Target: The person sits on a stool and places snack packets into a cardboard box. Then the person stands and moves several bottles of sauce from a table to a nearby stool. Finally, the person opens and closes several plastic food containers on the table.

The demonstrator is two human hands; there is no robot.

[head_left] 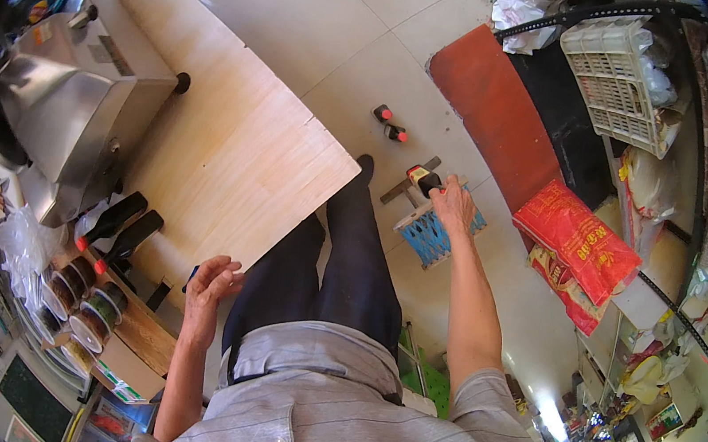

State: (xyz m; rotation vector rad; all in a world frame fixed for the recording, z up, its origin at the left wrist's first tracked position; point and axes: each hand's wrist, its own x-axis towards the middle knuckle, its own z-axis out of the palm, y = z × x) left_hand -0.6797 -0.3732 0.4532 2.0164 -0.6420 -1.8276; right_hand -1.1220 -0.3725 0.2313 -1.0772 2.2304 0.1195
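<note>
My right hand [453,205] is closed around the neck end of a dark bottle [423,178] with a yellow and red label. The bottle is tilted over a low stool [431,231] with a blue patterned side; whether they touch I cannot tell. Just beyond, a small dark bottle [382,113] and a second dark bottle [396,133], both with red on them, are on the tiled floor. My left hand [211,285] hangs by the near edge of the wooden table [231,133], fingers loosely bent and apart, with nothing seen in it. Something small and blue shows beside it, mostly hidden.
A steel machine [102,98] stands on the table's left, with dark red-capped bottles [117,221] near it. Lidded jars [97,317] stand nearer me. To the right are a red-brown board [499,106], a red sack [579,242] and a rack with a white crate [614,76].
</note>
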